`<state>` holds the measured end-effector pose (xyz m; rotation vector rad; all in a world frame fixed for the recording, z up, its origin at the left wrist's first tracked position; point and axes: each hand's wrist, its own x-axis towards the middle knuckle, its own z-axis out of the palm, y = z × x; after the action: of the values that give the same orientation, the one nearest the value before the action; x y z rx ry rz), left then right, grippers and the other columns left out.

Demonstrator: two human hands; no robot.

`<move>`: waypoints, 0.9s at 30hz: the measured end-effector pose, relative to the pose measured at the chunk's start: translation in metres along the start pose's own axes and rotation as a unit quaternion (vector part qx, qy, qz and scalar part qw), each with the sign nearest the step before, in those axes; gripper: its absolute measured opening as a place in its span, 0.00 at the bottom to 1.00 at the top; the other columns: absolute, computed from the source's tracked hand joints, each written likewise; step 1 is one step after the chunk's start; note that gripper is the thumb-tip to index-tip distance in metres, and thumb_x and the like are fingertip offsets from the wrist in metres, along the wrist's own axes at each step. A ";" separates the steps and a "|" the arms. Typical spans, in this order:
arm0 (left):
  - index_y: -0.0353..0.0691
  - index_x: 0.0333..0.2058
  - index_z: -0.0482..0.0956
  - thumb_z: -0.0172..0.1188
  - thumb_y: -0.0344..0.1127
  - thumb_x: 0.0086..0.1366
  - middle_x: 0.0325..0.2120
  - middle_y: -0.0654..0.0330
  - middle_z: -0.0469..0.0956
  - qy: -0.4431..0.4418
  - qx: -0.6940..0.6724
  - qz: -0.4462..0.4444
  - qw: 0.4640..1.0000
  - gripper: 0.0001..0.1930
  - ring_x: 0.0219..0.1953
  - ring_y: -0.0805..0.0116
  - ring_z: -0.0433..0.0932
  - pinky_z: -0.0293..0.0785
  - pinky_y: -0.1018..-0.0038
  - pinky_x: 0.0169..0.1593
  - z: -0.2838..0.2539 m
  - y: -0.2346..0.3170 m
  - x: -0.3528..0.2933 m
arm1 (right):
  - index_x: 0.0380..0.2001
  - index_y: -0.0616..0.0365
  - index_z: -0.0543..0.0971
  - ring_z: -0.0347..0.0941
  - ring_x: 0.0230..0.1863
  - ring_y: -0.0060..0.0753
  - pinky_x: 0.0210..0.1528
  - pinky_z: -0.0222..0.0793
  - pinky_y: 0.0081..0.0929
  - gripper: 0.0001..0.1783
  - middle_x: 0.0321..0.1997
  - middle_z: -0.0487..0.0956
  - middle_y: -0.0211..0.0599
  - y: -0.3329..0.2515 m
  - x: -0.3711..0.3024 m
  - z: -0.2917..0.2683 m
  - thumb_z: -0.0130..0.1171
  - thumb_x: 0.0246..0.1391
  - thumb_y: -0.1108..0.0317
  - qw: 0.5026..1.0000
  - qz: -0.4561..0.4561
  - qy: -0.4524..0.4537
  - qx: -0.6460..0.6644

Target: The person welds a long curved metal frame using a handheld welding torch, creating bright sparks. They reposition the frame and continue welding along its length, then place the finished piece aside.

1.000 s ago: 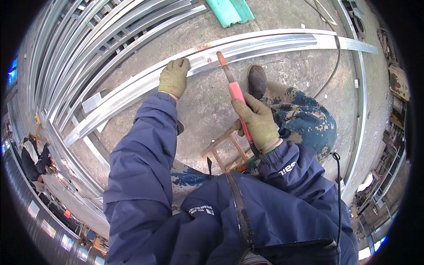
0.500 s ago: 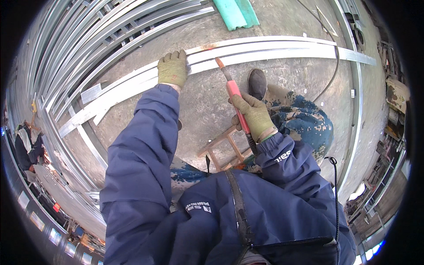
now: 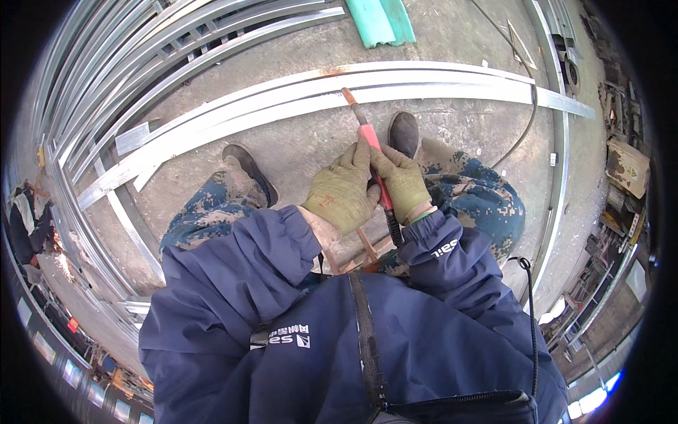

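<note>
A red-handled welding torch (image 3: 368,134) points away from me, its copper-coloured nozzle over the near edge of the long silvery metal bars (image 3: 268,106). My right hand (image 3: 406,184), in an olive work glove, is wrapped round the torch handle. Against the handle's left side, my left hand (image 3: 340,191), gloved alike, has its fingers closed on the torch just by the right hand's fingers. Its thumb side meets the handle lower down. A black ribbed cable (image 3: 393,230) runs from the handle back under my right sleeve. Whether the nozzle touches the bar I cannot tell.
Several more metal profiles (image 3: 191,42) lie stacked at far left. A green sheet (image 3: 381,25) rests beyond the bars. A long rail (image 3: 558,177) and a dark cable (image 3: 534,106) are at right. A wooden stool (image 3: 367,244) stands by my legs. Orange sparks (image 3: 65,265) show at far left.
My left hand has let go of the metal bars and come back toward me and right, onto the torch. The right hand still holds the torch in nearly the same place.
</note>
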<state>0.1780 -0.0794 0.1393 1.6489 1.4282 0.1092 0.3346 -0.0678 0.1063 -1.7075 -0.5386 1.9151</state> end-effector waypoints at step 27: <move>0.25 0.69 0.59 0.65 0.48 0.64 0.59 0.32 0.74 0.016 -0.022 -0.003 1.000 0.44 0.60 0.38 0.77 0.75 0.55 0.63 -0.003 -0.005 0.007 | 0.59 0.62 0.80 0.74 0.24 0.20 0.22 0.66 0.17 0.24 0.30 0.78 0.26 0.003 0.009 0.003 0.65 0.68 0.57 1.000 0.012 -0.008 0.016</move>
<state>0.1747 -0.0722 0.1337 1.6135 1.4451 0.1636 0.3310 -0.0650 0.0980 -1.6879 -0.4924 1.9459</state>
